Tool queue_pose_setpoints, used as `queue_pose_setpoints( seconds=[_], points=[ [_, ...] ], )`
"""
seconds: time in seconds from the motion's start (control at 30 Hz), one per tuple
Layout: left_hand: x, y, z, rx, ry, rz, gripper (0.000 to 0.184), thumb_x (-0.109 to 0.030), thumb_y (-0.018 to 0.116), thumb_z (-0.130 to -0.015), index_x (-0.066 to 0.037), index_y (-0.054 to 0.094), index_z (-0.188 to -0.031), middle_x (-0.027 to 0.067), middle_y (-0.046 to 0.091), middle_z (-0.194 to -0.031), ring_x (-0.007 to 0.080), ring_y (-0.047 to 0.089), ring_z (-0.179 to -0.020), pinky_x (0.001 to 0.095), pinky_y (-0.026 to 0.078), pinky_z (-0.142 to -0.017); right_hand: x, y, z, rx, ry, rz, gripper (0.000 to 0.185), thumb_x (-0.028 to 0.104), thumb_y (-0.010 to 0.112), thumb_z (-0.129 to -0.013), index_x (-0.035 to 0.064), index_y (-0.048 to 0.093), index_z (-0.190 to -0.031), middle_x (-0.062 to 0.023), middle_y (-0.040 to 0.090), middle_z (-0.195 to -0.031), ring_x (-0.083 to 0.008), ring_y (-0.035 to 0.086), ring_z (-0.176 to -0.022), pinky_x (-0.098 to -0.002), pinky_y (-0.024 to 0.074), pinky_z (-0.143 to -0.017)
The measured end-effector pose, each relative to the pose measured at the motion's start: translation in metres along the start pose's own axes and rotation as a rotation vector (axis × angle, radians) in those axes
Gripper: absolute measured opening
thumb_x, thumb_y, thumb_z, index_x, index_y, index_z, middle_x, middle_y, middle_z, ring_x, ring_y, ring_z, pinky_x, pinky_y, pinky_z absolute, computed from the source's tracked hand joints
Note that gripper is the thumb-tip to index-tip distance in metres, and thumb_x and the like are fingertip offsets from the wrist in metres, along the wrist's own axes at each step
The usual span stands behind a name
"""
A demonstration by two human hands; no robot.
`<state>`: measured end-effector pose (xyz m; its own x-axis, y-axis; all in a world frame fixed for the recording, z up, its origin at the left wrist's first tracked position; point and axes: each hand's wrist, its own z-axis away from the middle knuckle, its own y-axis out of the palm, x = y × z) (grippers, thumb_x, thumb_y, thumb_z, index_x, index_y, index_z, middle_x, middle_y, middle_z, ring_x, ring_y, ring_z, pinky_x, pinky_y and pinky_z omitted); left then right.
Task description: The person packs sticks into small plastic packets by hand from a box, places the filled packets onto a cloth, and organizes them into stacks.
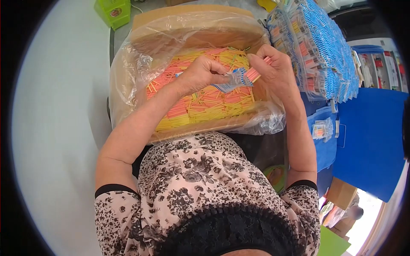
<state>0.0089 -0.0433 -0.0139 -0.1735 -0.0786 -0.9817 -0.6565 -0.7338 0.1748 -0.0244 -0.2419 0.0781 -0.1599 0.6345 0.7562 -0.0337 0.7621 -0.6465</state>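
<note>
Across upper centre of frame, a cardbd box (194,12) w/ a clear plastic liner (121,96) folded out over its sides. Contents: loose sticks (213,104), pink and yellow, lying at mixed angles in the middle, more nearly parallel along the near side, where yellow predominates.

L hand (200,76), above the sticks, centre of upper frame: fingers and thumb pinched on a small clear bag (232,81) w/ blue print. Bag is held over the box, open end toward frame R. R hand (276,70), near the R wall of the box: closed round a stick bundle (257,73), mostly pink w/ some yellow. Lower ends of bundle meet the mouth of the bag; how far in, cannot tell thru the print. Upper ends show past the R fingers.

Upper R of frame: large pile of packets (337,59), clear w/ blue edging, stacked beside the box; pink and yellow contents visible in several. Below pile, R of centre: a few packets (320,130) on blue cloth (325,149). Far R: flat blue panel (369,141). Upper L corner: green container (115,13), just beyond the box. Lower R: brown carton (341,193).
</note>
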Motion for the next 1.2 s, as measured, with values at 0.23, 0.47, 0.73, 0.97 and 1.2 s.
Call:
queue_pose_setpoints(
  seconds=[0.23, 0.47, 0.73, 0.97, 1.2],
  points=[
    [0.0, 0.002, 0.001, 0.022, -0.012, 0.031, 0.014, -0.002, 0.068, -0.079, 0.003, 0.07, -0.092, 0.0059, 0.068, -0.085, 0.0093, 0.061, -0.078, 0.0252, 0.05, -0.074, 0.002, 0.006, 0.002, 0.022, 0.034, 0.005, 0.024, 0.015, 0.063, -0.087, 0.0016, 0.053, -0.07, 0.0048, 0.048, -0.064, -0.0021, 0.041, -0.063, -0.0211, 0.0344, -0.055],
    [-0.006, 0.003, 0.003, 0.021, -0.094, 0.156, 0.017, -0.008, 0.067, -0.083, 0.002, 0.069, -0.096, 0.0061, 0.069, -0.087, 0.011, 0.063, -0.081, 0.0275, 0.051, -0.076, 0.006, 0.011, 0.006, 0.005, 0.027, -0.154, 0.02, 0.018, 0.063, -0.088, 0.0008, 0.055, -0.082, 0.0047, 0.05, -0.069, -0.0039, 0.044, -0.065, -0.0206, 0.038, -0.058],
    [0.005, 0.004, 0.001, 0.063, -0.073, 0.291, 0.023, -0.014, 0.066, -0.086, 0.002, 0.067, -0.102, 0.008, 0.068, -0.093, 0.0135, 0.064, -0.085, 0.0296, 0.052, -0.078, -0.003, 0.016, 0.019, -0.153, -0.028, -0.1, 0.017, 0.009, 0.065, -0.084, -0.0014, 0.061, -0.097, 0.0008, 0.059, -0.08, -0.0062, 0.053, -0.076, -0.0221, 0.0442, -0.066],
    [0.005, 0.014, 0.006, 0.077, -0.064, -0.143, 0.024, -0.007, 0.064, -0.08, 0.002, 0.066, -0.102, 0.0082, 0.067, -0.096, 0.0151, 0.063, -0.088, 0.0282, 0.05, -0.079, -0.043, -0.024, 0.097, -0.174, 0.071, -0.302, 0.019, -0.001, 0.066, -0.079, -0.0028, 0.064, -0.097, -0.0036, 0.065, -0.089, -0.0087, 0.058, -0.081, -0.023, 0.0463, -0.07],
    [0.023, -0.001, -0.003, -0.073, -0.175, -0.187, 0.023, -0.011, 0.068, -0.082, 0.0, 0.068, -0.101, 0.0055, 0.068, -0.091, 0.0119, 0.062, -0.08, 0.0258, 0.049, -0.071, -0.155, -0.169, 0.232, -0.781, 0.394, -0.129, 0.02, 0.003, 0.065, -0.078, 0.0004, 0.066, -0.098, -0.0045, 0.068, -0.084, -0.0099, 0.063, -0.072, -0.0234, 0.0495, -0.066]
  ],
)
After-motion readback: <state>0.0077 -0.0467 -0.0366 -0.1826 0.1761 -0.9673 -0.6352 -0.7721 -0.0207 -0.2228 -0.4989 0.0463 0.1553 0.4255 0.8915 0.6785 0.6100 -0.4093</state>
